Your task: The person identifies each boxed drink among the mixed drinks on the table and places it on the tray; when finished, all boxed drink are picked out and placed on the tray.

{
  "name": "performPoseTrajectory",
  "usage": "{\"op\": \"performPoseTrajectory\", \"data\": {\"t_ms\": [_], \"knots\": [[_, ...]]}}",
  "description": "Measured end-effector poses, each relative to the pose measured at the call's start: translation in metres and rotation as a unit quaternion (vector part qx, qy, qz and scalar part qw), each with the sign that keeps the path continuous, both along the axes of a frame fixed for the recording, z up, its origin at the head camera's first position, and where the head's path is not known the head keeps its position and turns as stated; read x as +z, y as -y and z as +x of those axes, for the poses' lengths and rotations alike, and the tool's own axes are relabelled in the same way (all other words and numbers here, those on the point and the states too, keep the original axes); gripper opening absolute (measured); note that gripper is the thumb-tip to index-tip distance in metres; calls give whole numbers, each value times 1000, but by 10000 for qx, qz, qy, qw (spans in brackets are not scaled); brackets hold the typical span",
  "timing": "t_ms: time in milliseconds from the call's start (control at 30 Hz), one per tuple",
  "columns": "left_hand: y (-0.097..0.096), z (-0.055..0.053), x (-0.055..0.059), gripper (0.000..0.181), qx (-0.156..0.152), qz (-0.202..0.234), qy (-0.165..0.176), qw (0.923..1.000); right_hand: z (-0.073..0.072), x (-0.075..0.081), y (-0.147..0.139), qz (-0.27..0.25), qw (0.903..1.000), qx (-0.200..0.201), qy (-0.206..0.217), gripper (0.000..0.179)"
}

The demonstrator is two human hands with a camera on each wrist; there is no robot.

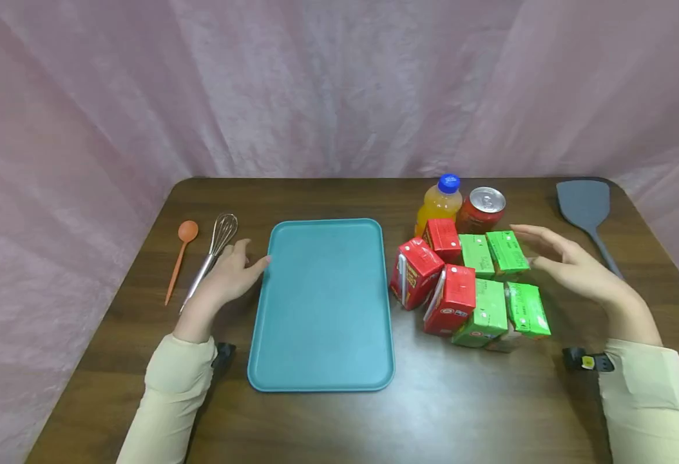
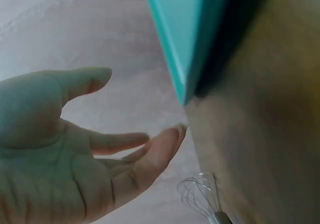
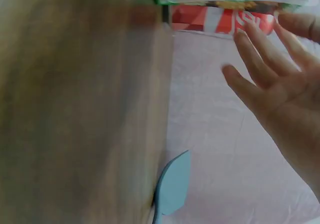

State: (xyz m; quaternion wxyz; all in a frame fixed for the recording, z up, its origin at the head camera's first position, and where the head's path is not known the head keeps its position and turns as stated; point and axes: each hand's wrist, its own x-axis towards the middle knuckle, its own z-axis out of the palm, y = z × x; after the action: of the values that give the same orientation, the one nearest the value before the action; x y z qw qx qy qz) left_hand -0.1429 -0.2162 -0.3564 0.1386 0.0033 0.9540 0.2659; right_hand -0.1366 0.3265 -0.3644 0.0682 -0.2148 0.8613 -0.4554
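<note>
My left hand [image 1: 229, 276] is at the left edge of a teal tray [image 1: 323, 303], its thumb tip overlapping the rim in the head view; nothing is in its grasp. Beside that hand lies a wire whisk [image 1: 222, 235]. My right hand [image 1: 577, 267], fingers spread, is at the right side of a group of drink cartons. Its fingertips come close to a bright green carton [image 1: 507, 251]. The group holds several green cartons and three red ones, among them a front red carton [image 1: 454, 290]. Behind them stand a red can [image 1: 481, 209] and an orange drink bottle [image 1: 439, 205].
An orange spoon [image 1: 182, 258] lies left of the whisk. At the far right, a grey spatula [image 1: 585, 203] lies past my right hand. The brown wooden table [image 1: 432, 412] has pink cloth [image 1: 339, 90] hanging behind it.
</note>
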Motion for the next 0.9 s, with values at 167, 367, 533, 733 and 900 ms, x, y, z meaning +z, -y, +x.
{"op": "performPoseTrajectory", "data": {"t_ms": [167, 367, 533, 733, 900], "knots": [[-5, -11, 1, 74, 186, -263, 55, 9995, -3, -2, 0, -298, 9963, 694, 422, 70], [-3, -15, -4, 75, 256, -151, 493, 9983, -7, -6, 1, -797, 9861, 1356, 527, 83], [-6, -15, -7, 82, -163, 98, 1066, 9941, -4, -11, 4, -567, 9921, 813, 769, 82], [-12, -14, -12, 64, -696, 89, 1191, 9904, -4, -16, 11, -52, 9939, 29, 1098, 74], [-9, -13, -17, 58, -848, -87, 1215, 9889, -8, -16, 12, -145, 9960, -42, 882, 71]]}}
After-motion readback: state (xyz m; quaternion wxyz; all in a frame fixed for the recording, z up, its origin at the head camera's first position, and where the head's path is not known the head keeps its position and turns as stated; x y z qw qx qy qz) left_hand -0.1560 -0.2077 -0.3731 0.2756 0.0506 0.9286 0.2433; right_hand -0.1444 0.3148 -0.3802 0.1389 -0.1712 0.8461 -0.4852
